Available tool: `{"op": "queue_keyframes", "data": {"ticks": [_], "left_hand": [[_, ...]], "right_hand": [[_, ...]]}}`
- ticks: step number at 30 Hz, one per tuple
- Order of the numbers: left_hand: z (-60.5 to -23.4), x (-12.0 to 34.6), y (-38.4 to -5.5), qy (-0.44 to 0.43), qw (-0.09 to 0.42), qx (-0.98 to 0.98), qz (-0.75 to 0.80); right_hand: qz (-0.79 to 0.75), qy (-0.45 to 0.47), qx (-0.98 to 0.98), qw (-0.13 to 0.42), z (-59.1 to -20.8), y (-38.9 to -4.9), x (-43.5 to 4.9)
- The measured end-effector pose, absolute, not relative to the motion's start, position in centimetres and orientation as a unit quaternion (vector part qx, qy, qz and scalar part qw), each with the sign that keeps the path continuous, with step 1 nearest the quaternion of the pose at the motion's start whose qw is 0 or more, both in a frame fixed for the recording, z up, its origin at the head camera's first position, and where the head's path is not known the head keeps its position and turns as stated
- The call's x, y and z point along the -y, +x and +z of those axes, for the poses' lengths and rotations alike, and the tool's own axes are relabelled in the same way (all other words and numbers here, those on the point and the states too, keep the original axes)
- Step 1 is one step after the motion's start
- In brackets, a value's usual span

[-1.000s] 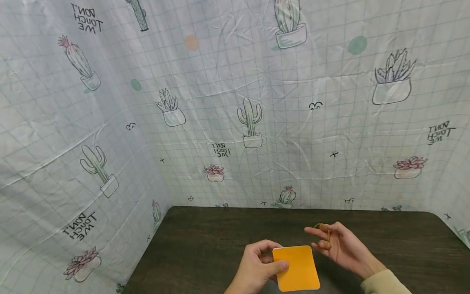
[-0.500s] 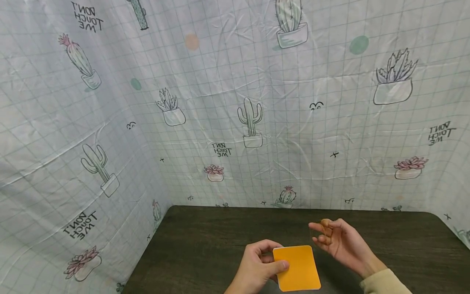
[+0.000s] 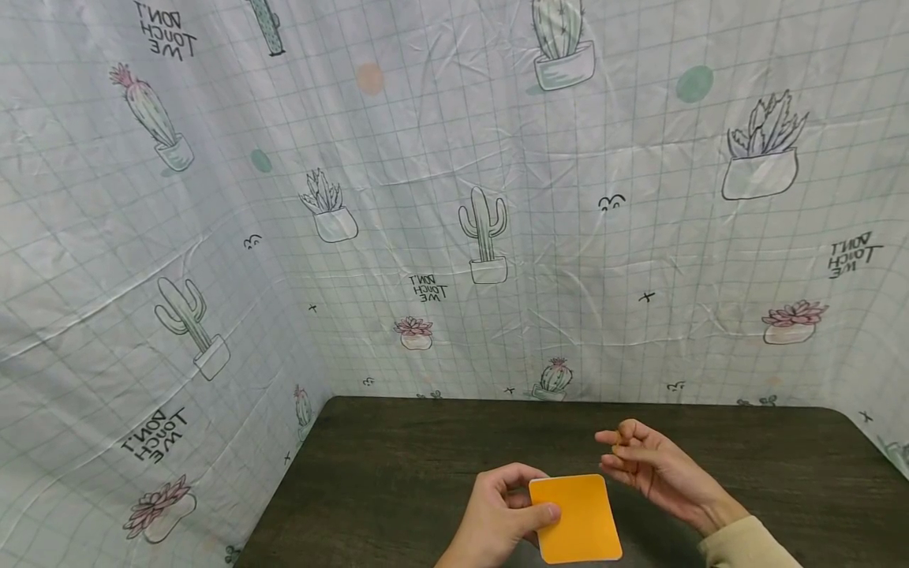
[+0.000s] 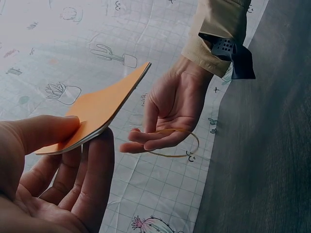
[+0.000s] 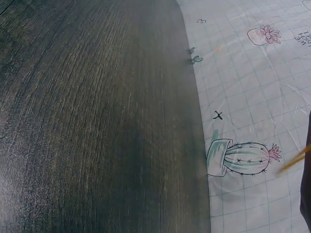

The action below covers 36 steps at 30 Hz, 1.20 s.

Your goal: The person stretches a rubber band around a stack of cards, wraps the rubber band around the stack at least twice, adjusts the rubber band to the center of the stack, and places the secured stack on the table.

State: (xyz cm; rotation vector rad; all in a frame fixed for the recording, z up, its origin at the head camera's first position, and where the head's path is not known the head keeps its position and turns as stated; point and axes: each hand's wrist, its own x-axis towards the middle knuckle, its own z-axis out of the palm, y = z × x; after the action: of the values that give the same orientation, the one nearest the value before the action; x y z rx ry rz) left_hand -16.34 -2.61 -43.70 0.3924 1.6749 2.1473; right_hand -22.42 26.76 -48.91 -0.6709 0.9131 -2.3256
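My left hand [image 3: 493, 513] grips a thin orange square pad [image 3: 584, 525] with rounded corners, thumb on its face and fingers behind. In the left wrist view, the pad bends slightly and shows a pale, layered edge. To its right, apart from the pad, my right hand [image 3: 667, 473] is raised above the table with the palm partly turned up. A thin yellow-brown rubber band [image 4: 167, 155] loops around its fingers, and the thumb presses toward them. Only a blurred bit of the rubber band [image 5: 294, 162] and a dark sliver of hand show in the right wrist view.
Both hands are over a dark wood-grain table [image 3: 398, 465] with rounded far corners. A white gridded cloth [image 3: 398, 260] printed with cacti hangs behind it and along the sides. A dark strap [image 4: 240, 60] hangs at the right sleeve's cuff.
My right hand's thumb has come down against the fingers, and the rubber band's loop at them has shifted. The left hand and the orange pad stay almost still.
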Motion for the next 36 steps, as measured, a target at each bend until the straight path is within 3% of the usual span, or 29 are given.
{"op": "queue_keyframes", "data": {"ticks": [15,21,36], "left_hand": [[-44.10,2.38,-16.43,0.138,0.193,-0.595,0.768],[-44.09,2.37,-16.49,0.142,0.195,-0.596,0.766],[-44.33,2.44,-16.61,0.147,0.178,-0.603,0.764]], "right_hand": [[-0.858,-0.217,-0.396,0.245,-48.59,-22.15,-26.81],[-0.851,-0.214,-0.405,0.257,-48.52,-22.08,-26.85],[-0.817,-0.273,-0.431,0.268,-48.20,-22.16,-26.35]]}}
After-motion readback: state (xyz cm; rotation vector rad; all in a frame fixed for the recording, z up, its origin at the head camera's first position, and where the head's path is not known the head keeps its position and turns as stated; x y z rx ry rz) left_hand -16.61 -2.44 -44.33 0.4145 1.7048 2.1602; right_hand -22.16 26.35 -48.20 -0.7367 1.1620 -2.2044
